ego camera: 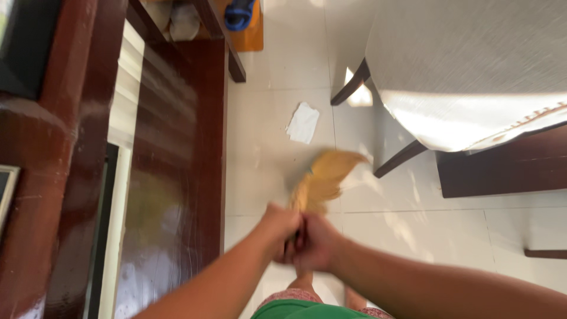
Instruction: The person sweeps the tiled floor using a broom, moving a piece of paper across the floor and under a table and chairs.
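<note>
A dark red wooden cabinet stands at the floor's left edge. Mid-floor, the left hand and right hand both squeeze a straw broom. White paper lies beyond; a chair stands right.

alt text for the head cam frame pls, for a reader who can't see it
Seen from above, a person's left hand and right hand together grip the handle of a straw-coloured broom, its blurred bristles fanned over a white tiled floor. A scrap of white paper lies ahead, with dark wooden furniture left and a cloth-covered chair right.
</note>
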